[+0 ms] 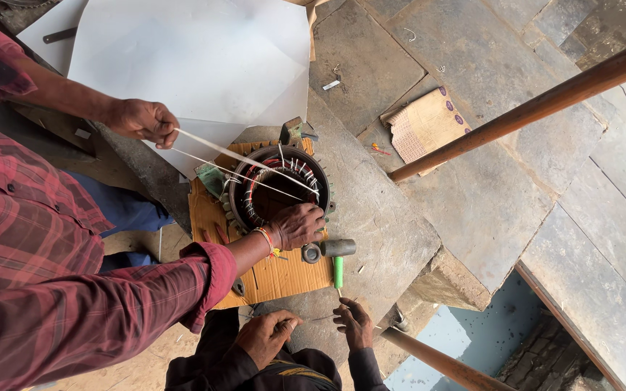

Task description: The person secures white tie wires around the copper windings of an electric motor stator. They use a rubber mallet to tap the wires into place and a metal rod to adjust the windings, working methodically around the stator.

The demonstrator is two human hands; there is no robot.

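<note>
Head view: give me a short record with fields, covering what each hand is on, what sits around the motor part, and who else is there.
left hand: pinches white strips stretched taut to the motor stator
right hand: fingers curled over the motor stator rim
motor stator: open end up, windings showing, on orange cardboard over a stone slab
beside it: green-handled hammer
behind: white sheets
other person: two hands in dark sleeves at the slab's near edge

A stone slab (393, 217) bears orange cardboard (284, 279), white paper (197, 58) and a hammer (338, 253).
</note>
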